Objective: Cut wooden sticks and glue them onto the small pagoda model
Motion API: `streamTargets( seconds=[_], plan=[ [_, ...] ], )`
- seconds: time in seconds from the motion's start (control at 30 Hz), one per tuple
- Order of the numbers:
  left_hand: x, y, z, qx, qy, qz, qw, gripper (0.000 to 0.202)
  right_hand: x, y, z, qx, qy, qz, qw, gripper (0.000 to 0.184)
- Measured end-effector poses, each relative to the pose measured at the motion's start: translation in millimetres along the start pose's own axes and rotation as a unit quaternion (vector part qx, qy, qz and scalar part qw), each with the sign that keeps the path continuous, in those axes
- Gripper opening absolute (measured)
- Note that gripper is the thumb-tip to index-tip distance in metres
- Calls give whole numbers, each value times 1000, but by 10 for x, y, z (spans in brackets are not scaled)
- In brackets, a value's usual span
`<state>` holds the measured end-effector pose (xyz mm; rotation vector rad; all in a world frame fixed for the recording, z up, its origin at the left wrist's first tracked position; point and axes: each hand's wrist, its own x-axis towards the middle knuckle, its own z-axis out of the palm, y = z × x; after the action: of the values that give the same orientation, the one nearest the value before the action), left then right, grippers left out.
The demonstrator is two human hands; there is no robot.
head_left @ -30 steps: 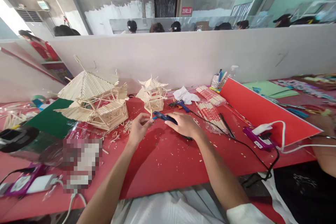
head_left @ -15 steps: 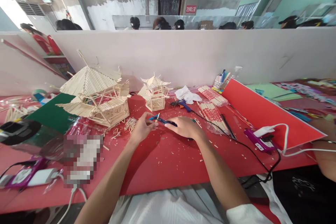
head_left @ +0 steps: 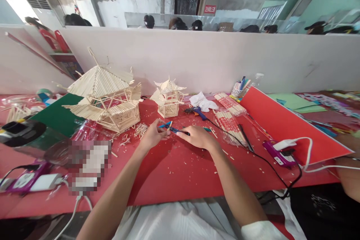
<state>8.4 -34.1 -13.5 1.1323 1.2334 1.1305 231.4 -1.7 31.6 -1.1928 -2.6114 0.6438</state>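
My left hand (head_left: 152,136) pinches a short wooden stick (head_left: 169,126) upright over the red table (head_left: 174,172). Beside it, my right hand (head_left: 197,136) grips blue-handled cutters (head_left: 172,128), whose jaws sit at the stick. Just behind my hands stands a small stick pagoda (head_left: 168,98). A bigger stick pavilion (head_left: 104,99) stands to the left on the table.
A blue glue gun (head_left: 197,111) with a black cord lies behind my right hand, near a white tissue (head_left: 201,101) and packs of sticks (head_left: 229,118). A purple power strip (head_left: 278,153) sits at right, a red board (head_left: 281,120) leans beyond it. Another person's arm (head_left: 348,176) is at far right.
My hands have stayed together at the stick. The cutters' jaws have come onto the stick. The camera has tilted slightly, shifting the scene right and up.
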Motion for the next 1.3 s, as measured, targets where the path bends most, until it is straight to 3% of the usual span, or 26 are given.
streamTargets(
  seconds=[0.7,1.13,1.3],
  plan=[
    [25,-53,-11,16,-2,4,1000,57,10,-21,40,-44,-12,-3,999,50],
    [14,-62,-90,129,19,72,989,44,98,-55,182,-95,42,21,994,56],
    [-16,31,-86,103,33,80,991,41,137,-36,104,-94,70,22,993,54]
  ],
)
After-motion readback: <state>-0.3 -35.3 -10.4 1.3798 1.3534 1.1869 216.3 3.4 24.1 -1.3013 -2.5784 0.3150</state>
